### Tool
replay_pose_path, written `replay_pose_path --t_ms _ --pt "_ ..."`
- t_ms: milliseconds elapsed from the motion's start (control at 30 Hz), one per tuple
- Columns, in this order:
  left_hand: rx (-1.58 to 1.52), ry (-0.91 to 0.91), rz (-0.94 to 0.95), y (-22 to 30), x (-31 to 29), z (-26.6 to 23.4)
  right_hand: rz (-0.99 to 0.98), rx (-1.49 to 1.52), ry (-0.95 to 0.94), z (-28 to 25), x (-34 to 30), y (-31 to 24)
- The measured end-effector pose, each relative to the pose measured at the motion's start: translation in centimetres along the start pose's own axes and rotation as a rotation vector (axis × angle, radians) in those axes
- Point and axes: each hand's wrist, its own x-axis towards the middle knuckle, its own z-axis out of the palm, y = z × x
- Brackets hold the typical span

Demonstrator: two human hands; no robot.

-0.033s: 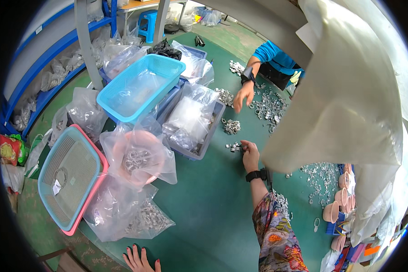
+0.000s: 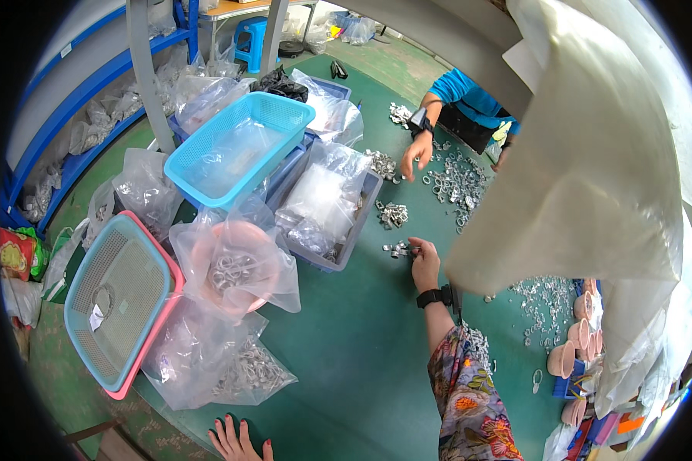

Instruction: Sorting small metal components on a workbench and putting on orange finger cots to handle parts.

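The right grip (image 2: pixel 426 269), fingers curled, sits beside a small cluster of metal pieces (image 2: pixel 396 249) on the green worktop (image 2: pixel 346 346), though I cannot tell whether it pinches one; the left grip (image 2: pixel 240 444) rests spread and released at the near edge. Beyond the right grip, a larger metal pile (image 2: pixel 393 215) lies apart from the cluster, probably to avoid mixing. Left of that grip, a pink basin (image 2: pixel 255 301) cradles a clear bag (image 2: pixel 283 286) of metal rings (image 2: pixel 231 270), likely for support, and a grey crate (image 2: pixel 365 215) holds a bagged white packet (image 2: pixel 315 192).
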Motion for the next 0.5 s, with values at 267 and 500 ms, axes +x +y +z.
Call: replay_pose_path --t_ms 267,500 --pt "-0.015 0.015 0.01 0.0 0.3 0.3 -0.079 -0.121 0.046 0.2 3.7 -1.6" --pt "-0.039 0.042 -0.003 -0.1 0.2 0.6 -0.093 -0.174 0.043 1.3 5.0 -1.9"
